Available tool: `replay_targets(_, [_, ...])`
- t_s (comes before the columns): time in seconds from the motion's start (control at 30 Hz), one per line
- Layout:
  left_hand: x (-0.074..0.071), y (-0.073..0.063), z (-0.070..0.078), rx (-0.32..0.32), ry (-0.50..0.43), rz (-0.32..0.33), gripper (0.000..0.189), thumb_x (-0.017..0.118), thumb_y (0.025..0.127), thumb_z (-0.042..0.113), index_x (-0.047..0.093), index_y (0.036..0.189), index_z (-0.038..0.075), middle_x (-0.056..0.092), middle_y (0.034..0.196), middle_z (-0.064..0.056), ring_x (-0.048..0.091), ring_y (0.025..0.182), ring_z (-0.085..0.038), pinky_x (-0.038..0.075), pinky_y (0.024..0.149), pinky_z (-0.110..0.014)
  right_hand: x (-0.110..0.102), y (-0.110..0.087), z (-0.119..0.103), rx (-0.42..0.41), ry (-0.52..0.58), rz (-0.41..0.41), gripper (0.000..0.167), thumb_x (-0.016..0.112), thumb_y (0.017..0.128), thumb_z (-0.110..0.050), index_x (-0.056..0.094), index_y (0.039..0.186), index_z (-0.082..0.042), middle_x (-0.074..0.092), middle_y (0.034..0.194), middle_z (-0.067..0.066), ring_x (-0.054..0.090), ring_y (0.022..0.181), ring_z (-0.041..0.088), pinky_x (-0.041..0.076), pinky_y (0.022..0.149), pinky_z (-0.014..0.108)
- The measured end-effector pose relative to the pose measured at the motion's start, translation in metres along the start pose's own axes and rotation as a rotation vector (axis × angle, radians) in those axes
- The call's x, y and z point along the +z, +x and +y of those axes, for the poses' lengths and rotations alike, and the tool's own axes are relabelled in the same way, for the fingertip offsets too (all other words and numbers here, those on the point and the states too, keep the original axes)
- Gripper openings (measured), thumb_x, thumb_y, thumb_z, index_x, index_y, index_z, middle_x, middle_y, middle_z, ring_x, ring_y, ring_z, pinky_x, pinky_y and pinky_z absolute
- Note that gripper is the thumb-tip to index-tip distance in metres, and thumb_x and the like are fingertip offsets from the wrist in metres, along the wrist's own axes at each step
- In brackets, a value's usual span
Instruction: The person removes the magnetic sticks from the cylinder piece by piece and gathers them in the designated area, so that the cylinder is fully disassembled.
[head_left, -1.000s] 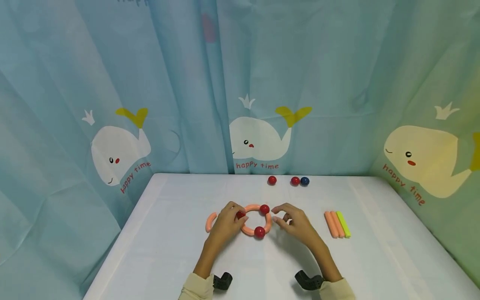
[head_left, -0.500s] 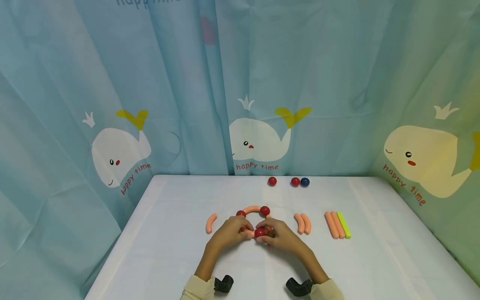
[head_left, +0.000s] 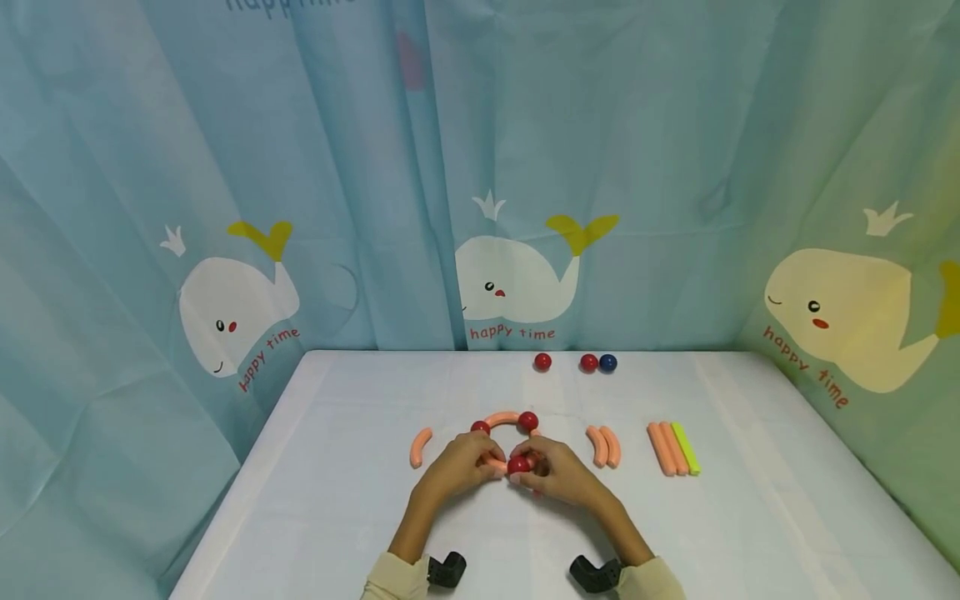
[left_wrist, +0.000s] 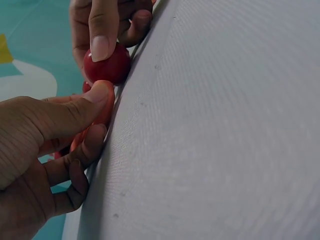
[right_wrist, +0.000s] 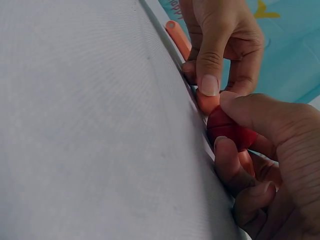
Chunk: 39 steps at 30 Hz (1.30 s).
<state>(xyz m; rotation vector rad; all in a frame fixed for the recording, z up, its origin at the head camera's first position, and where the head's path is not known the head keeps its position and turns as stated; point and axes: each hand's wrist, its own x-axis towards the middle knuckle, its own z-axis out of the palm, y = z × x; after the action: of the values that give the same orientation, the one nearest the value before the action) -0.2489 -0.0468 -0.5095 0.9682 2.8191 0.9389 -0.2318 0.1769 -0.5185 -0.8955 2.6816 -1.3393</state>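
A ring of curved orange sticks and red balls lies mid-table. My left hand (head_left: pixel 459 463) pinches the near-left curved orange stick (left_wrist: pixel 106 107) between thumb and fingers. My right hand (head_left: pixel 561 472) holds the near red ball (right_wrist: pixel 225 125) with thumb and fingertips. In both wrist views the stick's end meets the ball. At the ring's far side, one curved orange stick (head_left: pixel 502 417) spans a left red ball (head_left: pixel 481 427) and a right red ball (head_left: pixel 528 421). The right hand hides most of the ring's right side.
Left of the ring lies a loose curved orange stick (head_left: pixel 421 447); two curved orange sticks (head_left: pixel 603 447) lie right. Further right are straight orange sticks (head_left: pixel 667 449) and a yellow-green stick (head_left: pixel 686 449). Red balls (head_left: pixel 542 362) and a blue ball (head_left: pixel 608 363) sit near the far edge.
The left hand has come nearer from the left red ball to the near-left stick. The right hand has moved left onto the near ball, uncovering the two curved sticks at right.
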Motion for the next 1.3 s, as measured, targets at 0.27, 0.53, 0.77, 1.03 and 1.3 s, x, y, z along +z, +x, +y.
replay_targets(0.27, [-0.002, 0.001, -0.001, 0.016, -0.014, -0.020, 0.014, 0.076, 0.085, 0.025, 0.074, 0.097, 0.017, 0.067, 0.094, 0.009, 0.055, 0.084, 0.000, 0.048, 0.078, -0.018, 0.001, 0.001, 0.004, -0.022, -0.012, 0.003, 0.031, 0.076, 0.085, -0.025, 0.064, 0.107, -0.009, 0.062, 0.082, -0.002, 0.051, 0.061, -0.002, 0.047, 0.055, 0.019])
replay_targets(0.53, [-0.007, -0.002, -0.001, 0.024, -0.030, -0.064, 0.010, 0.075, 0.086, 0.024, 0.075, 0.093, 0.017, 0.063, 0.091, 0.010, 0.053, 0.080, 0.000, 0.046, 0.077, -0.017, -0.003, -0.001, 0.006, -0.004, 0.015, 0.006, 0.030, 0.074, 0.083, -0.018, 0.063, 0.108, -0.005, 0.063, 0.086, 0.002, 0.053, 0.067, 0.000, 0.048, 0.057, 0.020])
replay_targets(0.77, [-0.008, -0.001, -0.002, 0.041, 0.009, -0.074, 0.013, 0.075, 0.086, 0.026, 0.076, 0.097, 0.017, 0.065, 0.094, 0.010, 0.054, 0.084, 0.000, 0.047, 0.080, -0.018, -0.005, -0.001, 0.006, 0.013, 0.005, -0.016, 0.032, 0.074, 0.086, -0.023, 0.062, 0.111, -0.007, 0.063, 0.090, 0.002, 0.053, 0.070, 0.001, 0.048, 0.059, 0.020])
replay_targets(1.03, [-0.009, -0.001, -0.002, 0.032, -0.047, 0.068, 0.013, 0.070, 0.091, 0.025, 0.073, 0.099, 0.015, 0.069, 0.095, 0.006, 0.058, 0.083, -0.003, 0.049, 0.076, -0.020, -0.008, 0.002, -0.005, -0.019, 0.016, 0.036, 0.025, 0.068, 0.092, -0.022, 0.065, 0.110, -0.004, 0.065, 0.090, 0.004, 0.057, 0.064, 0.003, 0.049, 0.059, 0.021])
replay_targets(1.3, [-0.014, -0.004, 0.002, -0.147, -0.062, 0.268, 0.028, 0.069, 0.091, 0.027, 0.059, 0.068, 0.017, 0.050, 0.068, 0.008, 0.042, 0.064, -0.006, 0.036, 0.057, -0.020, -0.012, 0.018, -0.008, -0.061, -0.194, 0.330, 0.020, 0.069, 0.088, -0.006, 0.069, 0.108, -0.003, 0.067, 0.103, 0.010, 0.048, 0.065, 0.007, 0.043, 0.055, 0.020])
